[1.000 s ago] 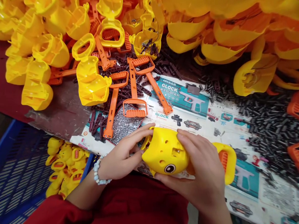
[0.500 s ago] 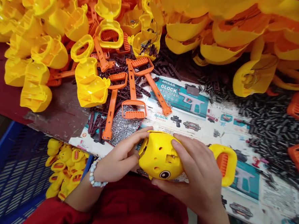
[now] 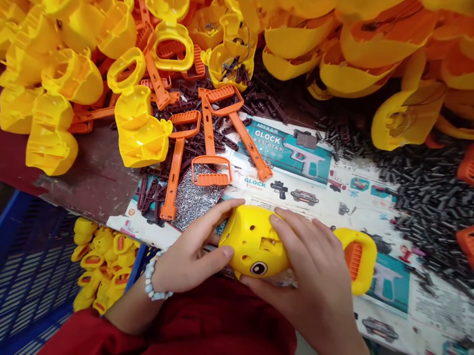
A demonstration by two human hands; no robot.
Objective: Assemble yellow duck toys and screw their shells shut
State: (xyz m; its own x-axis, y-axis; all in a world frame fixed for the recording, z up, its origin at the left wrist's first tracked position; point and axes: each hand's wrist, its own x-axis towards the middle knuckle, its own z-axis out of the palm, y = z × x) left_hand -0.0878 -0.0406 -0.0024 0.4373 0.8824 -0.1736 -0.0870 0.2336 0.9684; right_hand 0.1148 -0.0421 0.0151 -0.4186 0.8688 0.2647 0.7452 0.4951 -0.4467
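Yellow plastic fills both grips: the left hand (image 3: 192, 252) cups one end of a duck body (image 3: 253, 243) with thumb and fingers spread around it, and the right hand (image 3: 307, 273) closes over its top and side, fingers curled down the shell. The body, drilled with small holes and marked with a round eye, sits between the hands over the near edge of a printed paper sheet (image 3: 340, 197). A yellow handle (image 3: 354, 259) with an orange grip juts out past the right hand; the hand hides whether it is joined to the body.

The smooth shell looks easy to lose if either hand eases, and a drop could scatter the silver pins (image 3: 193, 199) lying just beyond the left hand. A swing to the right could carry the handle into the black tubes (image 3: 431, 211), and loose pieces knocked off the tabletop (image 3: 96, 179) could fall toward the floor.

Below the tabletop's edge on the left, a blue crate (image 3: 0, 232) holds a heap of small yellow toys (image 3: 103, 260) with orange grips. Farther up, a yellow half-shell (image 3: 228, 64) holds a few dark pegs (image 3: 231, 70), with orange rods (image 3: 175, 179) lying just below it.
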